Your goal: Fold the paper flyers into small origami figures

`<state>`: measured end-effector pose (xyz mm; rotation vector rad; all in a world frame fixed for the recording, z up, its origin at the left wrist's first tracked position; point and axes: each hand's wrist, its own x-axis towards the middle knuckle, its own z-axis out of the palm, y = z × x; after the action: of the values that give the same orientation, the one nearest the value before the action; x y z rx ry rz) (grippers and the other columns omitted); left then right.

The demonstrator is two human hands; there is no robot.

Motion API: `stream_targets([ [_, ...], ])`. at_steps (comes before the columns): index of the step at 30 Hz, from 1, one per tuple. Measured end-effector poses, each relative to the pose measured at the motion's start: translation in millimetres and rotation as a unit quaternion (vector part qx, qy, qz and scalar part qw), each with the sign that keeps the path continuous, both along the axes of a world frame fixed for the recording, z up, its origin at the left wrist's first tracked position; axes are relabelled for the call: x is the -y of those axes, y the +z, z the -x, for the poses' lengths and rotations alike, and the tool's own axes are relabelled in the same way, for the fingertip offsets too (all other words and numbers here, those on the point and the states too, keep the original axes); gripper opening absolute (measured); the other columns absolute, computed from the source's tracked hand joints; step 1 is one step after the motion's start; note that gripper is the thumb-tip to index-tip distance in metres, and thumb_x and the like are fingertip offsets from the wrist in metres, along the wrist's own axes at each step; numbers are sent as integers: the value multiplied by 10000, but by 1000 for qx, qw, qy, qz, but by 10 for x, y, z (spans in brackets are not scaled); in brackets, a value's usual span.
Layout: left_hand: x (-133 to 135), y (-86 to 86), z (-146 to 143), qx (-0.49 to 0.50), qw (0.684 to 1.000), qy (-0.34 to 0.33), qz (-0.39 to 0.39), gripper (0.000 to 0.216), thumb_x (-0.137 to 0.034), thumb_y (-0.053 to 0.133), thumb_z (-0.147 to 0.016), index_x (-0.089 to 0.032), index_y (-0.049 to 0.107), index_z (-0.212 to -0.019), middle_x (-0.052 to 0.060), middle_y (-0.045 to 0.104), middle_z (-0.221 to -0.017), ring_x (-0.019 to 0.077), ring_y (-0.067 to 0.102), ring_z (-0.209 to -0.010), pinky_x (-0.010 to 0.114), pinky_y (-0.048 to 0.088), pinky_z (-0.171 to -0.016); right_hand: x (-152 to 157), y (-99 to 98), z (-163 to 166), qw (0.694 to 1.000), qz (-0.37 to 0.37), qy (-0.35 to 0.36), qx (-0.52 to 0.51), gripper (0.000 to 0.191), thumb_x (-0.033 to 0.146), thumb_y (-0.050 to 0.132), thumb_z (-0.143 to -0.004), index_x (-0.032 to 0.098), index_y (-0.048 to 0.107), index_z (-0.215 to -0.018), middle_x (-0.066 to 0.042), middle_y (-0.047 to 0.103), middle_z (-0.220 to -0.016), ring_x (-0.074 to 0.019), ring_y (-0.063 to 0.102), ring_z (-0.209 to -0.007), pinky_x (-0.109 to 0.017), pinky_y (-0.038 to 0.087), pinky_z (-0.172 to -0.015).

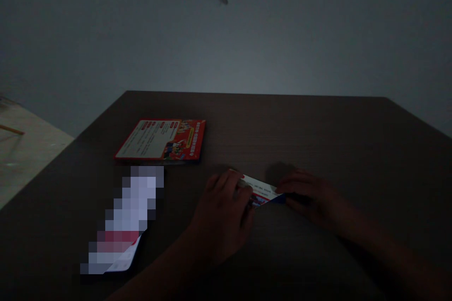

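Note:
A printed paper sheet (262, 186), white with red and coloured print, lies on the dark table between my hands and looks partly folded. A dark blue patch shows at its right corner. My left hand (226, 214) is closed over its left part, fingers curled and the thumb along the near edge. At the right end my right hand (314, 197) pinches the sheet's corner between thumb and fingers. Both hands cover much of the sheet, so its full shape is hidden.
A red-and-white printed stack or booklet (160, 140) lies at the back left. Nearer me is a lit phone (129, 218), its screen blurred out. The brown table (282, 122) stands against a grey wall (282, 28). Pale floor (31, 150) shows at left.

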<state>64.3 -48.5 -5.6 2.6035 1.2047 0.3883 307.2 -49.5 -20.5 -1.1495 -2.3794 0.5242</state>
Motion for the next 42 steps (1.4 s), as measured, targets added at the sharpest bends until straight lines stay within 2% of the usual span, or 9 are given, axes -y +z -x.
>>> stream_targets([
  [6, 33, -42, -44, -16, 997, -75, 20, 381, -104, 460, -834, -227, 534, -1187, 94, 487, -1260, 256, 410, -1215, 434, 358, -1008, 15, 48, 34, 998, -7, 1, 55, 175, 168, 558, -855, 237, 672, -967, -63, 655, -970, -200, 597, -900, -386, 465, -824],
  [13, 68, -95, -60, -41, 996, -72, 10, 442, -114, 490, -836, -253, 489, -1256, 102, 442, -1319, 281, 362, -1266, 458, 349, -1023, 2, -2, 59, 999, -4, -15, 42, 126, 195, 562, -860, 213, 674, -913, -65, 650, -940, -189, 593, -873, -371, 469, -808],
  [19, 75, -122, -49, -59, 995, -79, 7, 437, -148, 483, -854, -251, 476, -1280, 121, 410, -1353, 316, 324, -1296, 476, 347, -1022, 3, 4, 127, 997, 33, -70, -1, 71, 179, 597, -818, 211, 659, -804, -46, 648, -853, -191, 597, -817, -376, 462, -779],
  [30, 62, -70, -59, -43, 995, -84, 13, 448, -125, 492, -832, -235, 488, -1266, 116, 458, -1312, 292, 390, -1244, 476, 356, -1011, 30, 3, 234, 983, 75, -161, -39, 54, 192, 625, -764, 211, 639, -716, -22, 641, -766, -191, 601, -749, -346, 457, -713],
  [36, 50, -47, -66, -28, 996, -81, 15, 427, -119, 482, -826, -221, 507, -1240, 120, 485, -1274, 285, 423, -1209, 466, 378, -993, 26, -14, 273, 979, 80, -185, -35, 23, 204, 653, -734, 219, 635, -735, -16, 650, -773, -195, 608, -750, -345, 455, -705],
  [42, 57, -77, -66, -26, 997, -79, 8, 465, -92, 464, -813, -227, 489, -1257, 110, 488, -1262, 274, 417, -1205, 454, 376, -990, 22, -61, 283, 975, 71, -208, -31, 204, 225, 697, -686, 208, 629, -878, -30, 657, -808, -206, 621, -742, -342, 476, -673],
])
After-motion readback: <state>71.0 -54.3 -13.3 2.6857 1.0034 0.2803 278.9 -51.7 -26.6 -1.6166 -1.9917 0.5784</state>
